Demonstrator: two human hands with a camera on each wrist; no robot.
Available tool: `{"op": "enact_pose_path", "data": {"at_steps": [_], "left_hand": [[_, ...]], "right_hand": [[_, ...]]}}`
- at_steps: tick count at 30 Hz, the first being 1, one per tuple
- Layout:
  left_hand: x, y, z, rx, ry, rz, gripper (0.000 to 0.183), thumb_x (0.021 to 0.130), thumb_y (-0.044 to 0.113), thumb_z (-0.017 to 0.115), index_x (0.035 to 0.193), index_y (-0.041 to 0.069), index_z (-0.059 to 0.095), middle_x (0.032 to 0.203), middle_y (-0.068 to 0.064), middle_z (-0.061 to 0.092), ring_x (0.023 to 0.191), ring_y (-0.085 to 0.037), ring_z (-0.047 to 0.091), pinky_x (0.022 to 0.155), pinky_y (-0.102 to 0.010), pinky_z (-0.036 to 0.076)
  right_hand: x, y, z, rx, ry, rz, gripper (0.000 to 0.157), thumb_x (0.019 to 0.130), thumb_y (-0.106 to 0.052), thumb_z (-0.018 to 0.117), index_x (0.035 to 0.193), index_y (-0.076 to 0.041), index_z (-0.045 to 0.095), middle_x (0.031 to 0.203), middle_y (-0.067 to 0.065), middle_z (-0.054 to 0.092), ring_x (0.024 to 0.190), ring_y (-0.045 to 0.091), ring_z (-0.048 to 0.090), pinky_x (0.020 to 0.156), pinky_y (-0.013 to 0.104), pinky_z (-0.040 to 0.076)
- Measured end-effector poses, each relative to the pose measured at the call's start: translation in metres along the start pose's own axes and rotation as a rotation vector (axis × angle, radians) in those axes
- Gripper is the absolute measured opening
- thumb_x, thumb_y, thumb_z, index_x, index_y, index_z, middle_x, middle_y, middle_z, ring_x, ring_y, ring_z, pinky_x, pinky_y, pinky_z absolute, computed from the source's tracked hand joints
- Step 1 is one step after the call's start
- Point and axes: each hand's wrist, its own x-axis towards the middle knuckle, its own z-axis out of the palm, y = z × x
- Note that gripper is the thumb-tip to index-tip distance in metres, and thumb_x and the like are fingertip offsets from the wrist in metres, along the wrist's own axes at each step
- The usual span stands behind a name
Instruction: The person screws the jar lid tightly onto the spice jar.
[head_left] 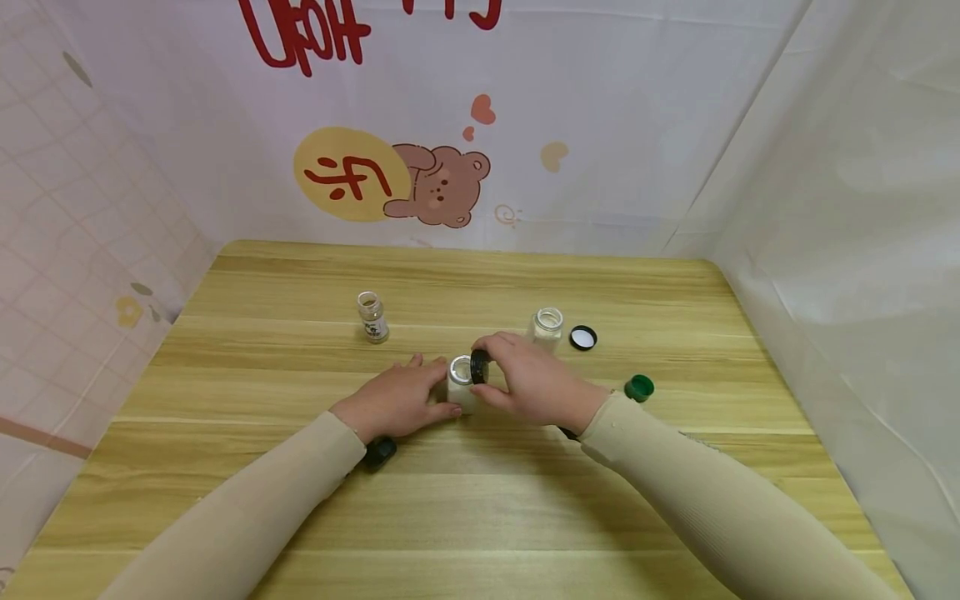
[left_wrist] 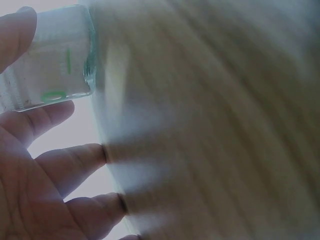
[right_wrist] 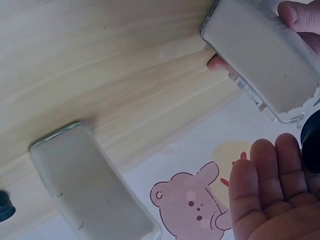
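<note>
My left hand pinches an open glass jar between thumb and forefinger, its other fingers spread. Pale contents fill most of the jar, and green markings show on its glass in the left wrist view. My right hand pinches a black screw lid on edge, right beside the jar's mouth. Whether lid and rim touch, I cannot tell. Behind the right hand stands a second open jar with similar pale contents; it also shows in the right wrist view.
A small open jar with a label stands at the back left. Right of the second jar lies a black lid, white inside. Nearer my right sleeve is a green cap. A black object shows under my left wrist.
</note>
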Motion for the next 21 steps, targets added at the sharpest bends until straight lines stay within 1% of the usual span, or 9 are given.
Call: {"op": "enact_pose_path", "data": {"at_steps": [5,10,16,21], "left_hand": [[-0.0012,0.0,-0.0003,0.004,0.002,0.009,0.074,0.1,0.06,0.063,0.162,0.025,0.042,0.163,-0.012,0.048,0.148,-0.059,0.037,0.116,-0.076,0.033],[-0.0019,-0.0012,-0.0001,0.003,0.005,0.018,0.073,0.1,0.059,0.064,0.161,0.026,0.042,0.162,-0.013,0.049,0.147,-0.059,0.038,0.115,-0.077,0.034],[-0.0018,-0.0026,0.0009,0.002,0.009,0.023,0.071,0.1,0.06,0.064,0.159,0.026,0.044,0.162,-0.012,0.05,0.148,-0.059,0.038,0.115,-0.077,0.034],[-0.002,-0.0032,0.0015,0.004,0.016,0.029,0.072,0.1,0.06,0.064,0.16,0.026,0.044,0.162,-0.012,0.05,0.147,-0.06,0.038,0.115,-0.077,0.034]], "right_hand": [[0.0017,-0.001,0.0019,0.012,0.0,-0.006,0.042,0.099,-0.027,0.076,0.13,-0.005,0.057,0.121,0.006,0.068,0.116,0.02,0.066,0.104,0.038,0.056],[0.0032,-0.0025,0.0045,0.025,0.002,-0.017,0.043,0.098,-0.025,0.077,0.13,-0.003,0.057,0.122,0.008,0.067,0.116,0.021,0.066,0.103,0.039,0.056],[0.0047,-0.0044,0.0077,0.003,0.029,-0.039,0.042,0.097,-0.025,0.078,0.128,-0.003,0.058,0.119,0.008,0.068,0.112,0.02,0.066,0.1,0.038,0.057],[0.0056,-0.0058,0.0097,-0.005,0.042,-0.04,0.041,0.097,-0.026,0.078,0.127,-0.004,0.06,0.117,0.007,0.068,0.11,0.019,0.066,0.099,0.037,0.057]]}}
